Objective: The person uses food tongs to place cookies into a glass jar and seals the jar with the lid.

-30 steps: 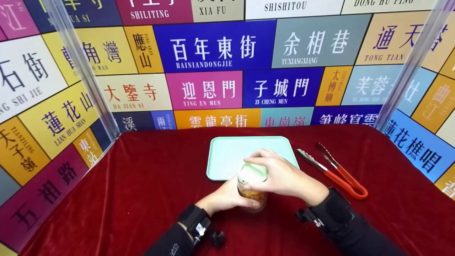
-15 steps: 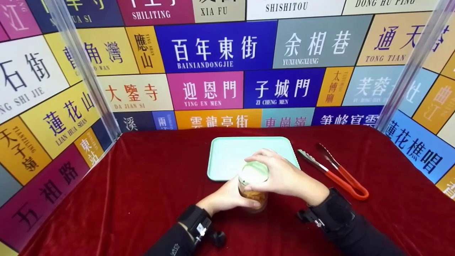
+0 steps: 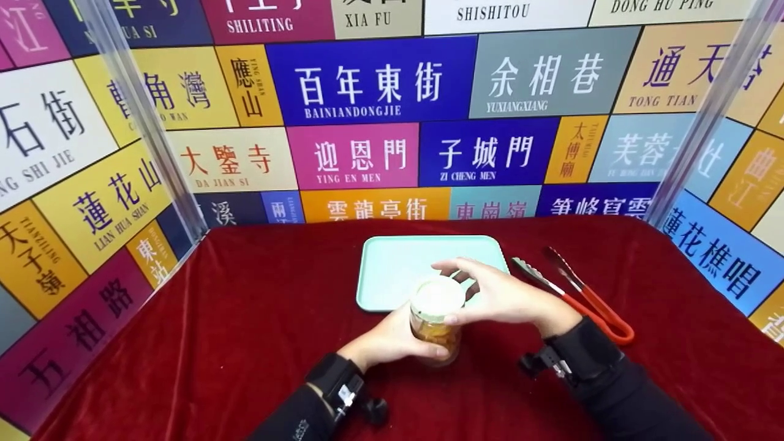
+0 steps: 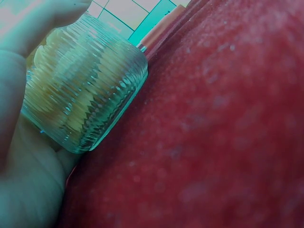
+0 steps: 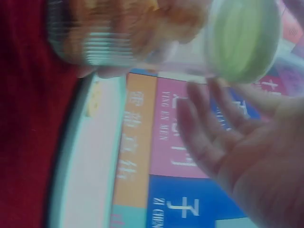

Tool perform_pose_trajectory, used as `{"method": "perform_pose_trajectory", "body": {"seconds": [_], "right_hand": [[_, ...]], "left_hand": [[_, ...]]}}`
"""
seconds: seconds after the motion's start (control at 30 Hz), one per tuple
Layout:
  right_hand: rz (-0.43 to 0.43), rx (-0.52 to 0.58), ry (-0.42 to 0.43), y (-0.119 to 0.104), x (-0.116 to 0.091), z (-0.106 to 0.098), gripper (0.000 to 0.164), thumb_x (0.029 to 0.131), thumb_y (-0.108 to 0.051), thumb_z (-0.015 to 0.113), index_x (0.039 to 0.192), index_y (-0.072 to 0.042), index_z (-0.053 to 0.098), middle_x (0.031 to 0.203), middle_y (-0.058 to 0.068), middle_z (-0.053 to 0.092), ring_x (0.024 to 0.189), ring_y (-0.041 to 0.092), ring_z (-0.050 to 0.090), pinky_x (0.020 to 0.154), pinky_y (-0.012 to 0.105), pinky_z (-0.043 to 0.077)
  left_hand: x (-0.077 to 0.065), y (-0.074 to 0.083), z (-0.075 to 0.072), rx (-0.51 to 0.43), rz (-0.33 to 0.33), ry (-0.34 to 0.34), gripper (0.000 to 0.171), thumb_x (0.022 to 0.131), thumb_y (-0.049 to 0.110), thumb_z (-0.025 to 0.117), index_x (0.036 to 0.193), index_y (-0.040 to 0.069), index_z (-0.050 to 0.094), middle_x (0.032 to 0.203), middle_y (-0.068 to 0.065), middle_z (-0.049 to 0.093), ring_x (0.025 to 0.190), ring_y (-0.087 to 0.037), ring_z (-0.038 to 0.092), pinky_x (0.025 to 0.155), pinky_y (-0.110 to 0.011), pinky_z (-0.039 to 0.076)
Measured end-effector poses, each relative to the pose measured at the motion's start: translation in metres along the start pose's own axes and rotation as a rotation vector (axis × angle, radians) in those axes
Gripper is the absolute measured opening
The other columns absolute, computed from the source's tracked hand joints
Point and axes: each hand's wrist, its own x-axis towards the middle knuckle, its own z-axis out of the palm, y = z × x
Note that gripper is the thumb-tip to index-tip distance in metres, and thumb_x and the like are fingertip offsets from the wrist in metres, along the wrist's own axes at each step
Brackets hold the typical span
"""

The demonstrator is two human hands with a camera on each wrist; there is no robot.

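My left hand [image 3: 392, 338] grips a ribbed clear glass jar [image 3: 433, 334], fingers around its far side and thumb across the near side. Orange-yellow pieces fill much of the jar, seen through its wall in the left wrist view [image 4: 85, 80]. On its top sits a pale green lid [image 3: 438, 297]. My right hand [image 3: 496, 294] is beside that lid, fingers relaxed and spread apart from it, the thumb tip right at the rim. In the right wrist view the fingers [image 5: 204, 123] are loosely bent with nothing between them, and the lid [image 5: 244, 40] is on the jar.
A mint-green tray [image 3: 386, 269] lies behind the jar on the red cloth [image 3: 245, 331]. To the right are metal tongs with red handles [image 3: 603, 315], spread apart. Printed sign panels [image 3: 373, 79] wall in the back and sides, with clear posts [image 3: 704, 116] at the corners.
The right hand's fingers have loosened from around the lid and moved away to the right, uncovering the lid's top. The left hand and the jar stay where they were.
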Motion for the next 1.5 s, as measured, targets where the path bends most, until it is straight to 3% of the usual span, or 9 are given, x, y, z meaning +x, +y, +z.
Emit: {"method": "perform_pose_trajectory", "body": {"seconds": [0.27,0.53,0.77,0.93,1.07,1.17,1.3,1.5], "right_hand": [[-0.032,0.031,0.016,0.007,0.004,0.006,0.069,0.084,-0.033,0.092,0.141,-0.011,0.059,0.125,0.003,0.066,0.114,0.027,0.059,0.090,0.042,0.057],[-0.081,0.027,-0.020,0.016,0.003,0.002,0.072,0.089,-0.030,0.089,0.152,-0.015,0.058,0.142,0.002,0.060,0.125,0.022,0.056,0.096,0.040,0.057],[-0.097,0.068,-0.031,0.022,0.001,-0.001,0.079,0.088,-0.026,0.089,0.157,-0.015,0.054,0.149,0.006,0.060,0.130,0.021,0.056,0.099,0.035,0.055],[-0.077,0.102,-0.040,0.021,0.000,-0.001,0.077,0.087,-0.025,0.089,0.155,-0.011,0.055,0.140,0.007,0.064,0.113,0.025,0.067,0.096,0.035,0.055],[-0.076,0.104,-0.055,0.021,-0.001,-0.002,0.078,0.088,-0.025,0.088,0.157,-0.012,0.053,0.143,0.006,0.063,0.111,0.026,0.068,0.097,0.038,0.056],[-0.098,0.081,-0.059,0.021,-0.002,-0.002,0.083,0.087,-0.025,0.090,0.159,-0.011,0.050,0.148,0.006,0.059,0.124,0.027,0.059,0.097,0.038,0.056],[-0.099,0.005,-0.017,0.015,0.000,0.004,0.089,0.082,-0.031,0.094,0.157,-0.011,0.049,0.150,0.006,0.054,0.124,0.028,0.055,0.093,0.037,0.058],[-0.057,-0.088,0.069,0.011,0.003,0.013,0.076,0.078,-0.044,0.095,0.139,-0.018,0.059,0.131,-0.004,0.062,0.115,0.024,0.060,0.095,0.041,0.052]], "left_hand": [[0.001,0.000,0.000,-0.025,0.010,-0.022,0.091,0.080,0.007,0.090,0.156,0.019,0.041,0.141,0.001,0.061,0.129,-0.018,0.061,0.115,-0.035,0.045],[0.000,0.002,0.000,-0.021,-0.034,-0.020,0.086,0.080,0.009,0.091,0.153,0.016,0.044,0.138,0.001,0.063,0.126,-0.017,0.062,0.113,-0.035,0.047],[0.000,0.002,0.000,-0.032,-0.018,-0.023,0.088,0.081,0.007,0.090,0.154,0.019,0.043,0.140,0.000,0.061,0.129,-0.018,0.060,0.115,-0.035,0.046],[0.000,0.002,0.000,-0.039,-0.022,-0.024,0.090,0.081,0.007,0.090,0.155,0.020,0.042,0.142,0.001,0.061,0.130,-0.018,0.060,0.115,-0.035,0.045],[-0.001,0.002,0.000,-0.038,-0.024,-0.020,0.091,0.080,0.007,0.091,0.155,0.020,0.041,0.142,0.001,0.061,0.130,-0.018,0.060,0.115,-0.035,0.045],[-0.001,0.002,0.001,-0.025,-0.018,-0.020,0.092,0.080,0.009,0.091,0.156,0.020,0.040,0.142,0.002,0.061,0.130,-0.017,0.060,0.116,-0.035,0.045],[-0.001,0.002,0.000,-0.012,-0.014,-0.018,0.092,0.080,0.010,0.091,0.156,0.021,0.040,0.142,0.002,0.061,0.130,-0.017,0.060,0.116,-0.034,0.045],[-0.001,0.001,0.000,-0.023,-0.010,-0.023,0.089,0.081,0.009,0.090,0.155,0.019,0.041,0.141,0.001,0.060,0.128,-0.017,0.061,0.114,-0.034,0.046]]}}
